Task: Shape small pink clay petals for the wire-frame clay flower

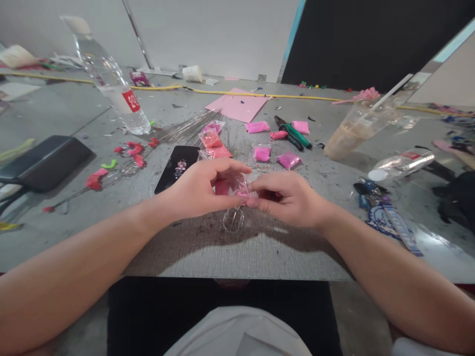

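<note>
Between both hands is a small clear plastic packet (241,189) with pink modelling clay in it. My left hand (208,188) is curled around the packet's left side, thumb below and fingers above. At its right edge, my right hand (287,197) pinches the plastic between thumb and fingers. A loop of thin wire (233,220) lies on the table just under the hands. Beyond them are more clay packets, among them a magenta one (289,159), a pink one (262,153) and a coral one (210,139). A phone (177,168) lies by my left wrist.
Green-handled pliers (297,136) and a pink sheet (237,105) lie farther back, near a bundle of thin wires (189,126). An upright water bottle (115,84) stands left, a drink cup (349,129) right. Red clay pieces (97,179), a lying bottle (403,164) and keychains (386,217) flank my arms.
</note>
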Demonstrator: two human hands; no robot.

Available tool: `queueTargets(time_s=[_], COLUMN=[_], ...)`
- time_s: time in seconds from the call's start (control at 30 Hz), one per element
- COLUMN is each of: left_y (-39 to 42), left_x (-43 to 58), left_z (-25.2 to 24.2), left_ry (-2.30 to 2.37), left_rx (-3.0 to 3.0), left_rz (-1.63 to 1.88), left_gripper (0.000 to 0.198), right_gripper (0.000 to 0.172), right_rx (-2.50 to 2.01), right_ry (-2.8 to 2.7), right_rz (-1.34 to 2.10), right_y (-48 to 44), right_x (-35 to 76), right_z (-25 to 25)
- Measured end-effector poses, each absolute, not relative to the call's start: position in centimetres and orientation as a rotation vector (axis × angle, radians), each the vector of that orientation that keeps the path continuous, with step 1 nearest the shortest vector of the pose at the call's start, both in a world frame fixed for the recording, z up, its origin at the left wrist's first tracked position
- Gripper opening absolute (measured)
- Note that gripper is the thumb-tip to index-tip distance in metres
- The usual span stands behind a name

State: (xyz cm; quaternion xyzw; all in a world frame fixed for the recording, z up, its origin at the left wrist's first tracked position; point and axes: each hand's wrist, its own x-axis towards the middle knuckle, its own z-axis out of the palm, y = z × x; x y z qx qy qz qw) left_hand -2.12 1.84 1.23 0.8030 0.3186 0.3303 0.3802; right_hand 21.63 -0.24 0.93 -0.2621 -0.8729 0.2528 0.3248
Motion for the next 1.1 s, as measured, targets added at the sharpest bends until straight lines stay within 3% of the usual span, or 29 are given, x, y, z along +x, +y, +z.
queueTargets(time_s=[0.2,0.43,0.63,0.73,0.9,1.1], left_y=[2.4,2.8,2.4,2.3,2.4,2.0], left_x=[-2.4,-2.4,-2.0,-1.9,-1.8,-1.5], left_z=[1.3,0.6,1.2,1.2,0.7,0.6], left_ry=[0.891,0.922,0.854,0.818,0.778,0.847], left_rx=[1.93,1.734,1.495,1.427,1.37,1.336], left_rz=[0.711,0.727,0.729,0.695,0.77,0.851], left_gripper=[0.074,0.077,0.033,0.029,0.014,0.014], right_gripper=[0.011,0.018,0.018,0.018,0.034,0.02], right_rx=[-0.908,-1.06,-1.04,-1.067,-1.17,-1.244], right_ry=[-2.099,-1.818,-1.858,-1.723,-1.508,-1.604], right_rz=[0.737,1.07,1.014,1.019,1.156,1.176], right_y=[-0.5,-0.6,-0.6,-0.4,-0.1,-0.4], right_x=[21.6,20.8,20.7,20.7,20.6,20.5], right_z=[1.2,0.9,0.7,0.5,0.6,1.4])
